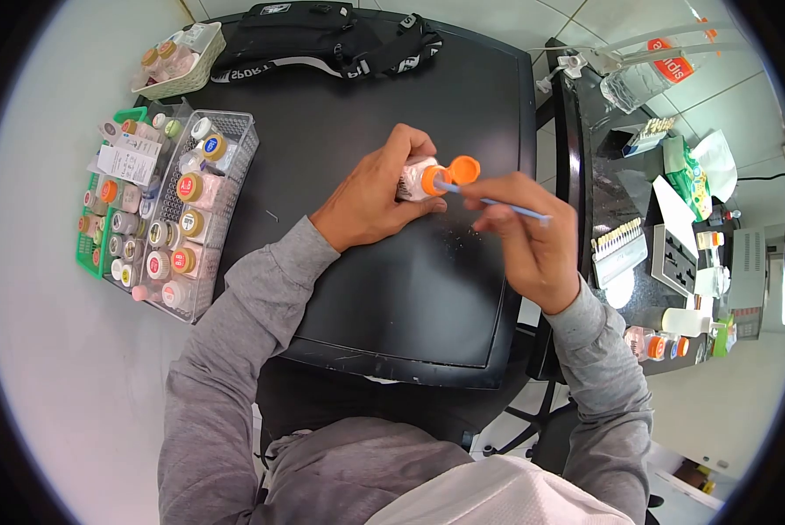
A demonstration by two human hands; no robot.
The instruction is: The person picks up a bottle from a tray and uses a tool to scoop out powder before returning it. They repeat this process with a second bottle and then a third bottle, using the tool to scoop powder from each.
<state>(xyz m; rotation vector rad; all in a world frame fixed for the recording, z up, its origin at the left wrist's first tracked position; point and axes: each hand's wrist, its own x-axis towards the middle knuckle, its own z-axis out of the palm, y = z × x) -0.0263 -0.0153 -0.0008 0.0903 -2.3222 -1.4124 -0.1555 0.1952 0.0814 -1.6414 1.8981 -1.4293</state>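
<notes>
My left hand (366, 192) is closed around a small clear bottle (413, 179) of pale pink contents, tilted with its orange neck toward the right. The bottle's orange flip cap (464, 169) hangs open beside the mouth. Between the thumb and fingers of my right hand (537, 241) is a thin light-blue stick (522, 211). Its far end reaches the bottle's mouth. Fine pale specks (452, 241) lie on the black table (384, 302) below the bottle.
At the left, a clear plastic basket (248, 140) and a green basket (84, 254) hold several capped jars. A cream basket (209, 66) and a black strapped bag (287, 39) sit at the back. A side counter at right carries a shade guide (620, 249) and a large plastic bottle (637, 83).
</notes>
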